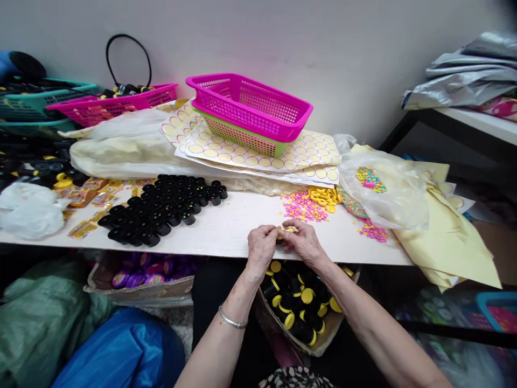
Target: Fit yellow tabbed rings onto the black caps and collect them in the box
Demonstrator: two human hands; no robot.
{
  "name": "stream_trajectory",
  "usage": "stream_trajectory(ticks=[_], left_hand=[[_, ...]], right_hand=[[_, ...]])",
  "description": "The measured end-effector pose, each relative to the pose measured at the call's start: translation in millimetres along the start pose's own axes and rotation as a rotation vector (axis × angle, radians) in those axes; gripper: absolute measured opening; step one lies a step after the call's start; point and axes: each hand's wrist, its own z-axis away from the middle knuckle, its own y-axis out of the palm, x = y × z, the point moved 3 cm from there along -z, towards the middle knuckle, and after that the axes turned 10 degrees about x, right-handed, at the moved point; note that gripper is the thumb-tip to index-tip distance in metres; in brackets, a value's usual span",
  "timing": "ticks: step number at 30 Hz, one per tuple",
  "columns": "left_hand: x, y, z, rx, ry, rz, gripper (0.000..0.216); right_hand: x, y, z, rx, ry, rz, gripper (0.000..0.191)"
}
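Observation:
My left hand (262, 243) and my right hand (304, 242) meet over the front edge of the table. Their fingers are closed together round a small black container with a yellow top (286, 230), mostly hidden by the fingers. Just beyond them lie a scatter of pink and yellow candy-like beads (305, 209) and a heap of yellow plastic rings (323, 198). Below the hands, a cardboard box (319, 349) holds many black containers with yellow lids (307, 295). To the left on the table, black containers (161, 207) stand in a dense group.
A pink basket (250, 102) nested in a green one rests on sticker sheets (242, 156) at the back. Plastic bags of beads (383, 188) and yellow paper (448, 237) lie right. At lower left are a box of purple items (141, 272) and a blue sack (125, 345).

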Motion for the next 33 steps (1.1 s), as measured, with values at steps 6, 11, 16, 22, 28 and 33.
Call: stream_trajectory(ticks=[6,11,16,22,28,33], left_hand=[[-0.8,1.7,-3.4,0.015,-0.044,0.039,0.024],[2.9,6.7,-3.3,-0.025,-0.054,0.053,0.03],[4.2,11.8,-6.9,-0.065,-0.066,0.11,0.026],[-0.2,0.3,0.6,0.155,-0.065,0.172,0.03],[-17.1,-3.6,35.2,0.261,0.235,-0.026,0.032],[-53.8,6.6,89.8,0.274,0.489,-0.207,0.031]], right_hand=[[-11.2,14.9,-0.8,-0.144,0.123,-0.289,0.036],[-12.1,16.4,-0.1,-0.174,0.172,-0.347,0.034],[-7.1,10.9,-2.5,-0.154,0.178,-0.353,0.032],[-16.7,12.7,-5.2,-0.176,0.186,-0.353,0.03],[0.1,11.3,29.8,-0.147,-0.015,-0.365,0.033],[13.1,-1.2,106.6,0.115,-0.112,-0.525,0.044]])
